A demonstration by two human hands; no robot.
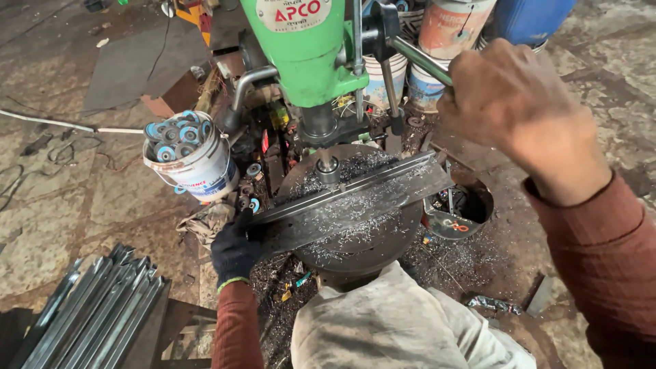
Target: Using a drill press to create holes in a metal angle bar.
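Angle iron [355, 199] lay across round drill table [355, 246], strewn with metal shavings, directly under drill chuck [327, 167]. Left hand [236, 249], in dark glove, was closed around bar's near end. Right hand [509, 102], bare, was wrapped on feed lever [417, 58] of green drill press [304, 48]. White bucket [198, 164] of small wheels stood left.

One head-worn camera looks steeply down from just above and behind the work, close in. The drill press [304, 48] rises at upper centre, its round table [355, 239] at mid-frame. The floor [61, 205] fills the left and upper right; the wearer's knee [396, 328] sits at bottom centre.
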